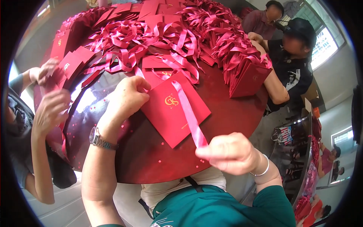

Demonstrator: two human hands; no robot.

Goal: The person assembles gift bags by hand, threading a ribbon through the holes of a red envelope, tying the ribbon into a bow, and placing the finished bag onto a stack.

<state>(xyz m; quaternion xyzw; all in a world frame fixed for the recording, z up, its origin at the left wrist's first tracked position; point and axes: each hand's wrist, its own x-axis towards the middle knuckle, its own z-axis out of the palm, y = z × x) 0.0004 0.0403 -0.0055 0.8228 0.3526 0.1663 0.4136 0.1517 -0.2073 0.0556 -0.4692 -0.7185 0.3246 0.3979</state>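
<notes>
A flat red paper gift bag (172,130) with a gold emblem lies tilted on the table in front of me. My left hand (130,94), with a watch at its wrist, is closed at the bag's upper left edge; its thumb is partly hidden. From near the bag's top corner a pink satin ribbon (188,111) runs toward me, pulled straight. Its lower end is pinched between the thumb and fingers of my right hand (232,152), which is past the bag's lower right side. Another red bag (151,73) lies partly under this one.
Loose pink ribbons (123,38) and more bags cover the far part of the round dark-red table (234,113). A dense row of ribboned bags (242,75) stands at the right. A co-worker's hands (51,106) handle red bags at the left; another person (291,60) sits at the right.
</notes>
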